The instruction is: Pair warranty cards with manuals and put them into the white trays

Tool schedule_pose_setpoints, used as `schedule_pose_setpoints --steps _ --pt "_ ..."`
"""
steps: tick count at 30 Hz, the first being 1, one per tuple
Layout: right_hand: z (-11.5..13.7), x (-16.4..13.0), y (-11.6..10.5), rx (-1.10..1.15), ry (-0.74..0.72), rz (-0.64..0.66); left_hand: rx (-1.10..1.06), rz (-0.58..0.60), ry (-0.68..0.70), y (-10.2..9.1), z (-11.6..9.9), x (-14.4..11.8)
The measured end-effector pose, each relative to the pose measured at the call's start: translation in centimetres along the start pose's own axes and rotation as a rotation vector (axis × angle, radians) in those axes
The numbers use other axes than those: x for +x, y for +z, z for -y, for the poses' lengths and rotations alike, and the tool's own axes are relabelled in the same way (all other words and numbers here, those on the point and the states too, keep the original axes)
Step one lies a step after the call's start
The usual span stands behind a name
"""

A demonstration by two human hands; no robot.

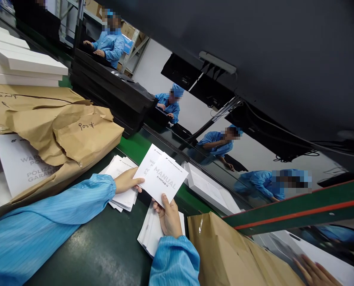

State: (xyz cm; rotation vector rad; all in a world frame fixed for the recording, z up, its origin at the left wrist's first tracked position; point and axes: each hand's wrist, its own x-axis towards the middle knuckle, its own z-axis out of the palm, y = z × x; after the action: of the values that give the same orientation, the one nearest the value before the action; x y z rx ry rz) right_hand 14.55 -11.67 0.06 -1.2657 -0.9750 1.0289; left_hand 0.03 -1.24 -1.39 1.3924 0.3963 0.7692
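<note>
The left hand [126,181] pinches a white leaflet [144,170] by its edge; the right hand [169,218] grips a white manual [172,178] overlapping it. A leaflet stack [117,167] lies on the dark green bench [102,250] under the left hand. A paper stack [149,234] lies below the right hand, beside a brown bag [215,246]. A torn brown parcel [87,137] and white boxes [30,65] are at left. Co-workers [109,43] in blue are beyond.
</note>
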Motion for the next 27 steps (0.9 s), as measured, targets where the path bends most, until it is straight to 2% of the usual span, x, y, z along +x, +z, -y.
schedule_pose_setpoints --steps 8,18,24,27 --pt "-0.9 0.5 -0.2 0.071 0.007 -0.07 0.0 -0.007 -0.009 0.0 0.0 -0.1" --pt "-1.0 0.5 -0.3 0.087 0.022 -0.08 -0.036 0.001 -0.008 0.0 0.3 0.1" --pt "-0.7 0.2 0.1 0.201 0.033 -0.08 -0.111 0.127 0.021 0.3 -0.5 -0.3" --pt "-0.6 0.2 0.6 0.227 -0.007 -0.115 -0.114 0.139 0.035 0.4 -1.0 -0.4"
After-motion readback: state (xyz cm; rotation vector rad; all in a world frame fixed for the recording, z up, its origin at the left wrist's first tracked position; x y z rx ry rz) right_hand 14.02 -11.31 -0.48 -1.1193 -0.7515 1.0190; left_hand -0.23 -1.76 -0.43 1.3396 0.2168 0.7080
